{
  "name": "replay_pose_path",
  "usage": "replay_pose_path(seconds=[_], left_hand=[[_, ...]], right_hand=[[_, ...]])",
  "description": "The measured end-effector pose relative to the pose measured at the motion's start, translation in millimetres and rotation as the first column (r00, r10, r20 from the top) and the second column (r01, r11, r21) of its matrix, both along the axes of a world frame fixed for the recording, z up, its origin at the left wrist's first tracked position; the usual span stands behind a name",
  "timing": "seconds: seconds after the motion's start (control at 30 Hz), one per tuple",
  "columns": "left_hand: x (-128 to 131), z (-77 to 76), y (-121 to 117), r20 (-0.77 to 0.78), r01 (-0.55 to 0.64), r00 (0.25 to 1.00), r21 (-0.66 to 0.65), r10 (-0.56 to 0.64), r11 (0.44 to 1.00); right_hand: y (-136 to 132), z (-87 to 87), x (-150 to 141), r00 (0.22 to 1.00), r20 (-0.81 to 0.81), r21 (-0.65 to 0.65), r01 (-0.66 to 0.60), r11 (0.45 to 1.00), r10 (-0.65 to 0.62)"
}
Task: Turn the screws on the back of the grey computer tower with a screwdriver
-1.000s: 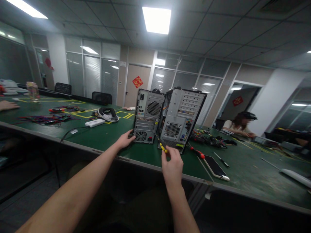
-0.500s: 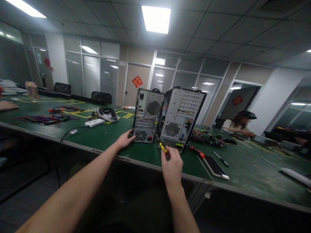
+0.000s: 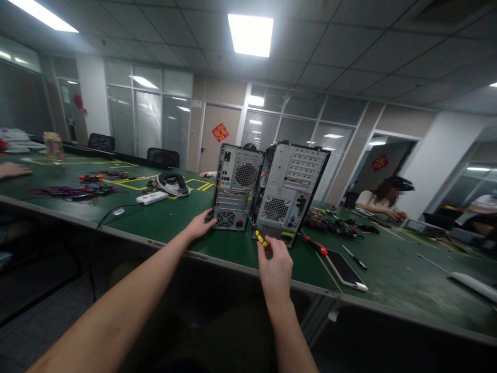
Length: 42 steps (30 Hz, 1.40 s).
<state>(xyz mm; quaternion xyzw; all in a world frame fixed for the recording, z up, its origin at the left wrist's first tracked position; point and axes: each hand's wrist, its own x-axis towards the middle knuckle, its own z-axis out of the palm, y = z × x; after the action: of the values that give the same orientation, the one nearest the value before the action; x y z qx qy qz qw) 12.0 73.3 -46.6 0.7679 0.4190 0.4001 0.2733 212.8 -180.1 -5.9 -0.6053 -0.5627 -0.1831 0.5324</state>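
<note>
In the head view, the left hand (image 3: pixel 200 227) is grasping the smaller grey metal computer tower (image 3: pixel 233 198) at centre, seemingly steadying it; the right hand (image 3: pixel 276 263) is pinching a yellow-and-black handled tool (image 3: pixel 261 238), apparently aiming it near the larger grey metal tower (image 3: pixel 278 178).

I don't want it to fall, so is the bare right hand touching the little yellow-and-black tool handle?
Touching. The head view shows the right hand pinching the near end of the yellow-and-black tool handle, with no gap between them.
</note>
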Motion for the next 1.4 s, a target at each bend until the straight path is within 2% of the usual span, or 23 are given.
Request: replay_pose_path(seconds=[0.13,0.33,0.53,0.67,1.03,1.4], left_hand=[[0.2,1.2,-1.3,-0.014,0.000,1.000,0.000,0.000,1.000],[0.1,2.2,-2.9,-0.023,-0.002,1.000,0.006,0.002,1.000],[-0.9,0.1,-0.9,-0.001,0.004,1.000,0.019,-0.004,1.000],[-0.9,0.2,-0.9,-0.014,0.000,1.000,0.021,0.000,1.000],[-0.7,-1.1,1.1,-0.021,0.000,1.000,0.003,0.000,1.000],[0.1,-3.6,4.0,-0.005,-0.002,1.000,0.009,0.003,1.000]], right_hand=[[1.2,-1.6,0.7,1.000,-0.022,-0.039,-0.019,0.999,0.018],[0.5,-0.7,0.0,1.000,0.005,0.004,0.008,1.000,-0.008],[1.6,-2.1,1.3,1.000,-0.025,-0.023,-0.003,1.000,0.003],[1.9,-1.8,-0.4,1.000,-0.010,0.025,-0.011,1.000,0.011],[-1.6,2.8,-4.1,0.999,0.007,0.005,-0.044,0.999,0.044],[0.5,-1.3,-0.6,0.999,-0.030,0.003,-0.042,0.999,0.042]])
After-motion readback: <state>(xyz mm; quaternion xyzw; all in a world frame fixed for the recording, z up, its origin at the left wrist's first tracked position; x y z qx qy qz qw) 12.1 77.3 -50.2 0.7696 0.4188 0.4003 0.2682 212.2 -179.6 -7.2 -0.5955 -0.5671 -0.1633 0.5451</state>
